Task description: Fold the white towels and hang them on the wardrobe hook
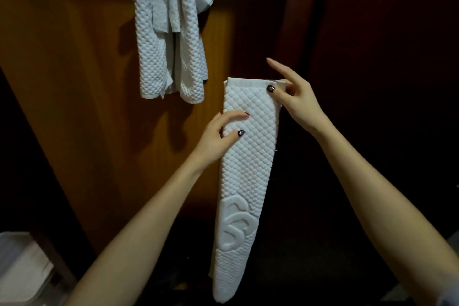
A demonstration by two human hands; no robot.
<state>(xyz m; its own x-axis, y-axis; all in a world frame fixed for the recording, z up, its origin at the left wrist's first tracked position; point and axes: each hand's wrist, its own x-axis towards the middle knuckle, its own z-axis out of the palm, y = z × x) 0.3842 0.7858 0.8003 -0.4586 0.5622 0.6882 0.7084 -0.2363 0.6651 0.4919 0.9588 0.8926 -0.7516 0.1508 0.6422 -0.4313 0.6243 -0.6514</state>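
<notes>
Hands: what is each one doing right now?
Left hand: gripping the folded towel at its left edge.
Right hand: pinching the towel's top right corner.

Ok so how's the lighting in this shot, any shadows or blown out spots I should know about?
Head view: dim overall, the right side nearly black; a warm patch of light on the wardrobe door; the hanging towels cast a shadow there; the folded towel held by the left hand and right hand is brightest, its quilting still readable; wide-angle stretch at the edges.
</notes>
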